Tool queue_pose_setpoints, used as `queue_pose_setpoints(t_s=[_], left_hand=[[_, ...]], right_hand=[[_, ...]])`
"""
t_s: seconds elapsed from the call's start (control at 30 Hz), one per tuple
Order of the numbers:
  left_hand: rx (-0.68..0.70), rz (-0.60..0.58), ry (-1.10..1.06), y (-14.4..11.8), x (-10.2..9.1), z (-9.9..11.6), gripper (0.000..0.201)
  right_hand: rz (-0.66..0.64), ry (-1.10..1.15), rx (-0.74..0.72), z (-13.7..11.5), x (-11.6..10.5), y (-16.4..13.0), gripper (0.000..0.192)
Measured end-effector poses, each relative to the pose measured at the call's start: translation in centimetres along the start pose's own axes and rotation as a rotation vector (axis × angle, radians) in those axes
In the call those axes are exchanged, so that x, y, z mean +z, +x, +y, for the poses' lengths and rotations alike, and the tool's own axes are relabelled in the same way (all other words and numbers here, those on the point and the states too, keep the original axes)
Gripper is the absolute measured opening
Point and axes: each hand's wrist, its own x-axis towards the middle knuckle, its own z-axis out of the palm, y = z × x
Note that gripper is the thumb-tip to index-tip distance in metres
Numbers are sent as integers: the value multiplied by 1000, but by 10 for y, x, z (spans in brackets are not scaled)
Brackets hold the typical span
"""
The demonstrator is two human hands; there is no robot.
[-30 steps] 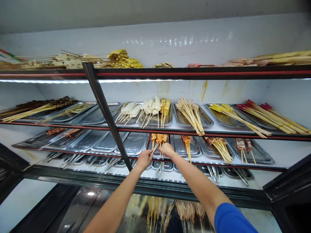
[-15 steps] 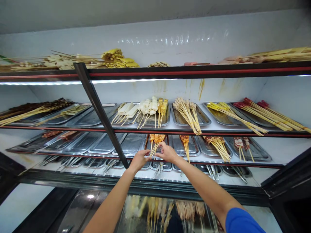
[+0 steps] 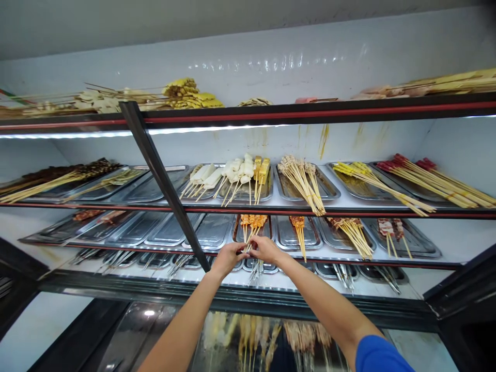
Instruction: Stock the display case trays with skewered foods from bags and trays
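From the head camera, both arms reached up into a lit display cabinet with tiered shelves. The left hand (image 3: 228,257) and the right hand (image 3: 264,249) met at the front edge of the lower shelf (image 3: 116,247), their fingers curled together around the bare wooden ends of a small bunch of orange-coated skewers (image 3: 252,226). The food ends of those skewers lay on a steel tray (image 3: 237,231) near the middle of that shelf, while the sticks fanned toward the hands; the grip looked pinched shut on the sticks, though which hand held which stick could not be told. A blue sleeve (image 3: 377,355) covered the right upper arm. A dark slanted frame bar (image 3: 165,181) crossed the view just left of the hands. To the right on the same shelf lay another short bunch of orange skewers (image 3: 298,230), then a bunch of brown skewers (image 3: 351,231) and a few meat skewers (image 3: 387,230), each on its own tray. Left of the held bunch stood a row of bare steel trays (image 3: 170,229). On the middle shelf above, white skewers (image 3: 236,173) lay beside yellow block skewers (image 3: 262,170), with pale mushroom-like skewers (image 3: 300,178) and red-tipped skewers (image 3: 426,178) further right, and dark skewers (image 3: 65,173) far to the left. The top shelf (image 3: 310,111) carried more skewers, seen edge-on.
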Motion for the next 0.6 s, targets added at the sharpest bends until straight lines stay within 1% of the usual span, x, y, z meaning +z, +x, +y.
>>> queue_pose_setpoints(t_s=[0.1,0.17,0.27,0.33,0.43,0.53,0.6], left_hand=[[-4,-6,-23,-2,0,-1,35],[-6,-1,-58,-2,-1,-1,35],[-26,10,-115,-2,-2,-1,32],[-34,5,-115,-2,-1,-2,30],[-16,-1,-66,0,3,-7,34],[-34,4,0,4,8,-16,41],[-75,-2,22,8,11,-20,44]], right_hand=[[-6,73,-54,1,-2,-2,22],[-27,91,-56,1,-3,-2,25],[-37,67,-10,0,-3,-1,25],[-32,33,20,-3,-3,0,26],[-22,-7,-6,-9,-5,-4,34],[61,-34,-49,-12,-14,-23,39],[171,-65,-34,-10,-25,-47,33]])
